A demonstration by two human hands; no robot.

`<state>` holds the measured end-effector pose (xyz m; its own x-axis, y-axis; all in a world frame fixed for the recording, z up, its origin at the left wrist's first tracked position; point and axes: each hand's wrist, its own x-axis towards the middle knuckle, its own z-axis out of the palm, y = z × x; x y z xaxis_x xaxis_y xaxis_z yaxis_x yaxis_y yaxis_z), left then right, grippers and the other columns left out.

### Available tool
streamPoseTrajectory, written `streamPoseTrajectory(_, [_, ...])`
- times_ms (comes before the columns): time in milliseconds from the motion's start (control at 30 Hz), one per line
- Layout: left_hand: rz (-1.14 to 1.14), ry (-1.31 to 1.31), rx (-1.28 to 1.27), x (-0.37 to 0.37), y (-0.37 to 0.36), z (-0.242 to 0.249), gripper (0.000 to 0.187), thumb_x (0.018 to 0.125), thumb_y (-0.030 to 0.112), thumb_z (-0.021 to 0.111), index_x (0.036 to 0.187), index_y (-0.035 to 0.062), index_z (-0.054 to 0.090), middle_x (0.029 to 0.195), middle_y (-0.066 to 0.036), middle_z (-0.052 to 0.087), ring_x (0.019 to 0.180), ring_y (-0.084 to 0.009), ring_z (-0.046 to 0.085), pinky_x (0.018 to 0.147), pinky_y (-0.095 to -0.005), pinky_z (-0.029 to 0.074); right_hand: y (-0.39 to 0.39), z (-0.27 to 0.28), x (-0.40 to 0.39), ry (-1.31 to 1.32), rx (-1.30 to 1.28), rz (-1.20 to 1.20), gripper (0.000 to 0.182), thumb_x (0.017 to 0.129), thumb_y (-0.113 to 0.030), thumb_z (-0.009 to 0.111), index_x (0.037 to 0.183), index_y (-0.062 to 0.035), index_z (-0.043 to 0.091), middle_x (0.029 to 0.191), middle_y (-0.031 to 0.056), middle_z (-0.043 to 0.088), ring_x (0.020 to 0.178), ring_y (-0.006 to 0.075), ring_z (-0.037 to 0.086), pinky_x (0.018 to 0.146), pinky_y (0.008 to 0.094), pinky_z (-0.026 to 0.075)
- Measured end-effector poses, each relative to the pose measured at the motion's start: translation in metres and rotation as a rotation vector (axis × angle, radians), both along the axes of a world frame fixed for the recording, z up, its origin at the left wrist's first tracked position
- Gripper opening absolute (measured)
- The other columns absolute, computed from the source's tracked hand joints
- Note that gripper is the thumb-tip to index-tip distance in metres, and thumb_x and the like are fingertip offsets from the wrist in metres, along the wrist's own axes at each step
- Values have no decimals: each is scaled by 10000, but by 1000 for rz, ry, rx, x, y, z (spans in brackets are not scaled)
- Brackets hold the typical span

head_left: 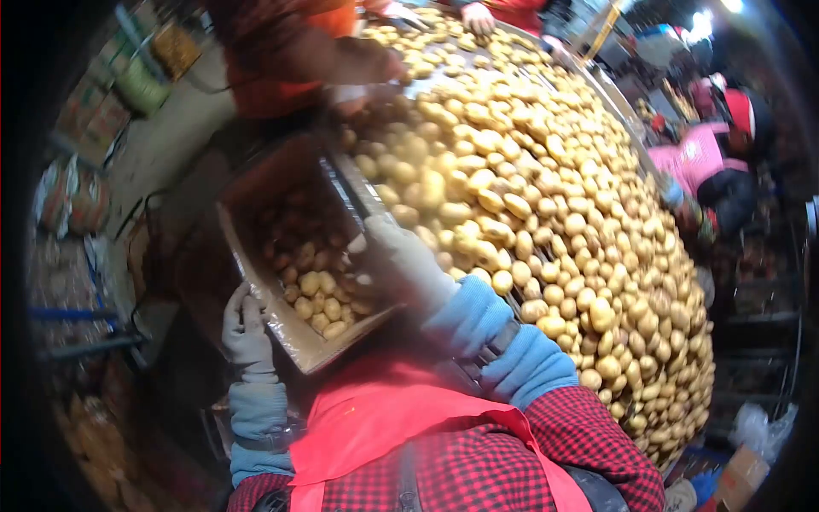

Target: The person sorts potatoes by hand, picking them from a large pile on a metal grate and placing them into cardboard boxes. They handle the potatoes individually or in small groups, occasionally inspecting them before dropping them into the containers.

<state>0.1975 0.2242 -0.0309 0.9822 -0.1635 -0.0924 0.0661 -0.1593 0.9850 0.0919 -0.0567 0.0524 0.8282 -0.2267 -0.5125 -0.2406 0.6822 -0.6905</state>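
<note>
A cardboard box (300, 352) with a lining along its rim stands tilted in front of me, part filled with potatoes (320, 299). My left hand (245, 328), in a pale glove, grips the near left rim. Over the box's right side is my gloved right hand (405, 263), its fingers curled downward just above the potatoes inside. Motion smears those fingers, and I cannot tell whether they hold a potato. Right beside this hand spreads a big heap of loose potatoes (546, 205) on a sorting table.
Across the box, a person in orange (286, 55) leans over the heap, an arm blurred. Another person's gloved hand (478, 17) rests at the far table end. At the right stands a person in a pink top (695, 158). Filled sacks (81, 200) are stacked at the left.
</note>
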Motion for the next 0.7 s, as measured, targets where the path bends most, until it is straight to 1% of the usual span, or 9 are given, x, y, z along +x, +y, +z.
streamPoseTrajectory(33, [-90, -32, -7, -6, -18, 5, 311, 1049, 177, 610, 1322, 31, 642, 1028, -45, 706, 801, -57, 615, 724, -208, 525, -5, -2, -22, -36, -89, -59, 316, 1041, -378, 541, 997, -75, 621, 831, 74, 650, 774, 208, 663, 651, 344, 532])
streamPoseTrajectory(67, [-176, -61, -15, -13, -36, 9, 307, 1045, 174, 619, 1311, 24, 646, 1052, -56, 712, 825, -66, 628, 749, -217, 533, -15, 1, -49, -20, 33, -138, 325, 1048, -390, 530, 1004, -82, 621, 831, 67, 648, 774, 203, 662, 662, 337, 530])
streamPoseTrajectory(133, [-327, -139, -64, -30, -79, 15, 281, 1031, 139, 639, 1265, -14, 667, 1072, -76, 712, 943, -104, 651, 861, -239, 533, -30, -6, -97, -3, 63, -199, 391, 1049, -443, 521, 988, -73, 631, 916, 80, 669, 820, 219, 671, 716, 334, 529])
streamPoseTrajectory(200, [-485, -207, -77, -53, -121, 20, 299, 1014, 129, 652, 1277, -12, 667, 1111, -92, 712, 1047, -149, 651, 948, -277, 514, -37, -23, -141, -102, 59, -243, 339, 1061, -358, 521, 1077, -39, 635, 1021, 117, 672, 885, 220, 674, 737, 326, 542])
streamPoseTrajectory(300, [-747, -606, 145, -88, -180, 39, 388, 935, 170, 719, 1294, 30, 668, 1215, -143, 693, 1155, -283, 637, 1032, -385, 477, -49, -5, -193, -31, 287, -391, 270, 1070, -208, 512, 1227, -10, 608, 1154, 154, 659, 973, 228, 675, 770, 320, 562])
streamPoseTrajectory(400, [-964, -950, 282, -117, -237, 50, 491, 863, 206, 752, 1323, 67, 648, 1304, -168, 648, 1216, -366, 596, 1071, -460, 436, -54, -10, -233, -131, 86, -531, 277, 1059, -101, 476, 1306, -14, 564, 1184, 159, 652, 1007, 238, 679, 803, 328, 575])
streamPoseTrajectory(533, [-1123, -1119, 317, -149, -308, 62, 601, 799, 191, 783, 1370, 116, 611, 1340, -151, 621, 1239, -353, 576, 1046, -466, 447, -69, -24, -269, -140, -38, -595, 348, 1062, -320, 508, 1271, -53, 586, 1084, 103, 664, 922, 192, 677, 806, 293, 561])
streamPoseTrajectory(567, [-1154, -1171, 341, -155, -321, 60, 593, 801, 199, 780, 1363, 119, 611, 1337, -148, 619, 1230, -355, 575, 1036, -468, 449, -77, -28, -277, -137, 130, -603, 354, 1083, -252, 465, 1347, -29, 538, 1205, 133, 640, 994, 233, 679, 821, 320, 569])
streamPoseTrajectory(700, [-1293, -1353, 357, -176, -366, 63, 599, 790, 232, 765, 1357, 146, 593, 1358, -142, 588, 1260, -371, 537, 1060, -520, 412, -85, -33, -286, -158, 110, -626, 406, 1092, -316, 438, 1382, -45, 521, 1195, 122, 632, 1007, 223, 667, 835, 314, 555])
